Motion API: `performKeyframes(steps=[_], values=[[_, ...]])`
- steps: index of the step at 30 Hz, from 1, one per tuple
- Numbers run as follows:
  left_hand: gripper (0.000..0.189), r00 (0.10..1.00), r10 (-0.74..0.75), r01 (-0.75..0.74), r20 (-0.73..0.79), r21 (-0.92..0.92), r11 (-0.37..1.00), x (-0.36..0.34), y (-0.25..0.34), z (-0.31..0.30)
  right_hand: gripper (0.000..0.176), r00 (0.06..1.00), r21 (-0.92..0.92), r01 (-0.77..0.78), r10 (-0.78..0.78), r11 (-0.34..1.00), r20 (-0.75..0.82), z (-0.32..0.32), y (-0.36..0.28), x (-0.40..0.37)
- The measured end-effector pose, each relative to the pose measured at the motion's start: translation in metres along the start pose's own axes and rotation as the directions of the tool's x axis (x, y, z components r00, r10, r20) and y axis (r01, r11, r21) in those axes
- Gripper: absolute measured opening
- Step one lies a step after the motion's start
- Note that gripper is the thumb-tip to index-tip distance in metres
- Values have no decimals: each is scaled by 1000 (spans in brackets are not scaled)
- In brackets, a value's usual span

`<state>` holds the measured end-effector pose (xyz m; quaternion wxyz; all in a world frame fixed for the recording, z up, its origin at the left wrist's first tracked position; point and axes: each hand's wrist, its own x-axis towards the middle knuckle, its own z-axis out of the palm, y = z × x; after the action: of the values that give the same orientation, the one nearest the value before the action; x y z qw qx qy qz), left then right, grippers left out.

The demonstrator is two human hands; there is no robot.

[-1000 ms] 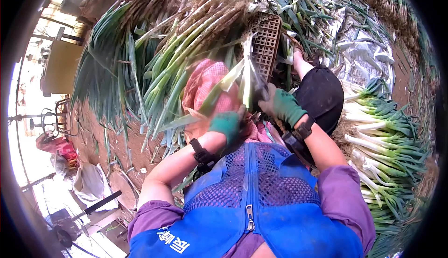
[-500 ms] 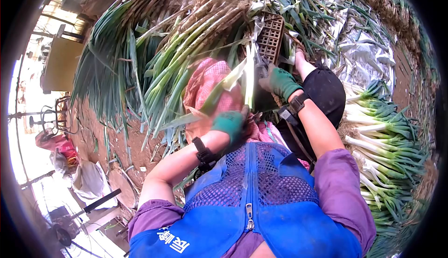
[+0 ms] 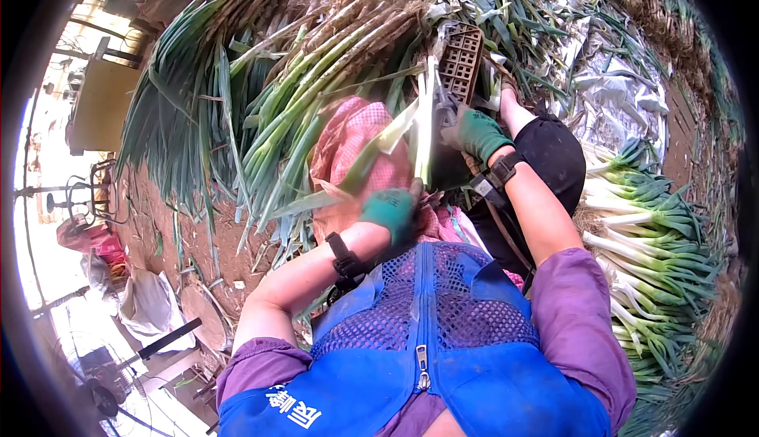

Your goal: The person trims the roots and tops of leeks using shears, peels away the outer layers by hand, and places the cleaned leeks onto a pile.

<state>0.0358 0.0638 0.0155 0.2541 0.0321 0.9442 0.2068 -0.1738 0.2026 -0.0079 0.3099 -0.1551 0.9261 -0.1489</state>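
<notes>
A green-gloved left hand of mine (image 3: 393, 209) is closed round the lower end of a leek (image 3: 425, 121), whose white stalk points away from me; a loose green leaf hangs off to its left over a pink checked cloth (image 3: 356, 140). My right hand (image 3: 478, 134), gloved too, is wrapped round a grey tool (image 3: 447, 111) beside the stalk. The tool's shape is hard to make out. Just beyond this hand stands a brown plastic crate (image 3: 460, 61).
Untrimmed leeks (image 3: 300, 121) with muddy roots are heaped at the left and front. Cleaned leeks (image 3: 648, 255) lie in a row at the right, below silvery sheeting (image 3: 621, 101). A fan (image 3: 99, 393) stands at the lower left.
My right hand has shifted very slightly along the stalk with the tool. The left hand and the leek have hardly moved.
</notes>
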Motion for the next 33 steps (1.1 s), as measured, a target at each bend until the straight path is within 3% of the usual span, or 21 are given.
performKeyframes(steps=[3, 6, 9, 13, 14, 15, 16, 18, 19, 20, 21, 22, 23, 26, 33], values=[[57, 1000, 12, -12, -27, -3, 1000, 1, -1, 3, 62, 999, -5, 15, -15, 1000, -50, 6, 2, -2], [51, 1000, -2, 2, -4, -5, 1000, 2, 3, 0, 63, 999, 9, 50, -50, 999, -4, 2, -1, -19], [48, 990, 53, -56, 134, 23, 998, -1, 10, -13, 61, 1000, 33, -21, 21, 999, -6, 9, 19, -14], [57, 972, 186, -173, 147, -98, 980, -11, -6, -35, 61, 1000, 59, -1, 2, 998, -8, 16, 34, -28], [58, 976, 160, -119, 145, -256, 959, -7, -21, -44, 63, 1000, 96, -1, -1, 995, 17, 15, 36, -36], [56, 986, 144, -121, 87, -229, 966, -2, -35, -62, 65, 1000, 124, 14, -13, 992, -11, 18, 39, -45], [54, 1000, 4, -9, -30, -193, 981, -3, -38, -88, 66, 999, 152, 29, -23, 988, -42, 20, 43, -54], [42, 918, -214, 79, -335, -374, 924, 15, -90, -109, 63, 997, 201, 68, -59, 977, -54, 32, 58, -66], [40, 829, -327, 16, -453, -566, 824, 26, -116, -116, 64, 997, 255, 70, -63, 964, -34, 32, 55, -79], [42, 733, -431, 163, -526, -479, 863, 36, -137, -132, 64, 998, 307, 69, -68, 949, -16, 32, 52, -92], [50, 663, -351, 300, -661, -195, 934, 47, -172, -133, 62, 996, 310, 92, -88, 946, -28, 42, 54, -98], [61, 639, -405, 397, -654, -171, 902, 62, -210, -122, 61, 994, 313, 113, -106, 943, -40, 51, 56, -101], [61, 672, -589, 619, -449, -95, 779, 68, -218, -132, 62, 998, 243, 60, -54, 968, -32, 48, 46, -109], [55, 600, -692, 739, -403, -52, 671, 78, -261, -94, 62, 1000, 236, 25, -23, 971, -11, 49, 45, -105], [46, 741, -553, 641, -381, 155, 752, 45, -221, -119, 72, 999, 239, 29, -35, 971, 21, 51, 47, -95]])
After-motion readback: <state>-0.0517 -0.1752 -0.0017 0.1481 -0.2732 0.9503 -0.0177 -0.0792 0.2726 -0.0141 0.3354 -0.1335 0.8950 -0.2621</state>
